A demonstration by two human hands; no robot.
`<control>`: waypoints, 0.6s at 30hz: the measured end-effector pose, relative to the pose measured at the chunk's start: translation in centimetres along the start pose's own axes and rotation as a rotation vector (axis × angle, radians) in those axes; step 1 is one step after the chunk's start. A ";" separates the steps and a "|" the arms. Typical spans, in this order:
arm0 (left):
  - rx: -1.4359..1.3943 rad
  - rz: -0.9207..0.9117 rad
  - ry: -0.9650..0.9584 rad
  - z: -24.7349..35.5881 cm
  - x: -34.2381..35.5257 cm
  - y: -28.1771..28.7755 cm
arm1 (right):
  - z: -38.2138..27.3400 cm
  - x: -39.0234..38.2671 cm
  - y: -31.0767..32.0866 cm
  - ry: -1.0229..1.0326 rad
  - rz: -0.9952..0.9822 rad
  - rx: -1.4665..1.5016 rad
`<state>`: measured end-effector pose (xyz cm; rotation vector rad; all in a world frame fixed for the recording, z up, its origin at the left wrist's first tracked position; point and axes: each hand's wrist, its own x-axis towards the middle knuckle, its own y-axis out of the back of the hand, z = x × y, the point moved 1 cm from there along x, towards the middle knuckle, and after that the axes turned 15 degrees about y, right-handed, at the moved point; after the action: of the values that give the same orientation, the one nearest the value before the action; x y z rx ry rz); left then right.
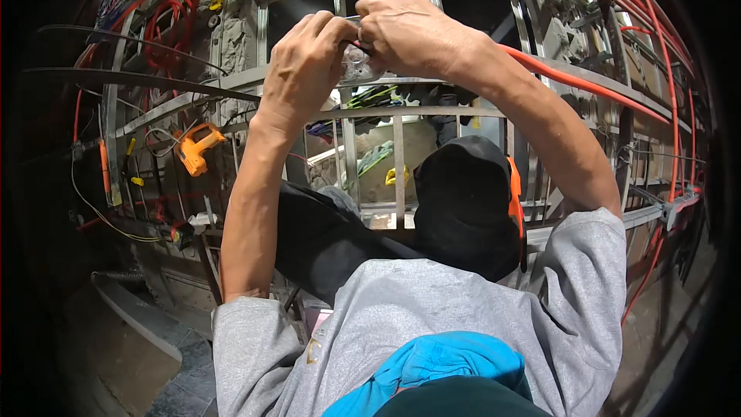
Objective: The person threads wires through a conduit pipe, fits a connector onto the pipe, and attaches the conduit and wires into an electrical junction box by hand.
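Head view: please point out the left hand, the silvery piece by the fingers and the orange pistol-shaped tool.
Left hand (297,64): head view, back of the hand.
Silvery piece (358,67): head view, its exposed face between the hands.
Orange pistol-shaped tool (192,153): head view, its casing.

The left hand (305,58) and right hand (409,27) meet, curled, at a grey box (358,66) — an orange tube (580,82) runs rightward, a gun-shaped tool (198,148) lies leftward.
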<state>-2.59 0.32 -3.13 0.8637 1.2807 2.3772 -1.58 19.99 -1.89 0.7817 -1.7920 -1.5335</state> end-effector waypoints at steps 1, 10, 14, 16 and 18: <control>-0.002 0.009 0.004 -0.2 0.1 -0.3 | 0.3 -0.2 -0.2 0.007 -0.005 -0.006; -0.535 -0.066 0.282 -2.2 -0.5 -0.6 | -0.5 -1.3 -3.0 0.002 0.278 0.015; -0.757 0.067 0.346 -3.4 -1.1 0.2 | -0.3 -1.7 -4.2 -0.036 0.402 0.082; -0.553 0.023 0.443 -3.7 -2.3 0.9 | -0.5 -1.7 -4.4 -0.042 0.462 0.111; -0.291 -0.149 0.612 -3.8 -3.4 1.4 | -0.7 -2.0 -4.4 -0.058 0.472 0.114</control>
<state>-2.34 -4.67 -4.81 -0.0585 1.0834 2.7049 0.33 20.52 -6.35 0.3288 -1.9466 -1.1610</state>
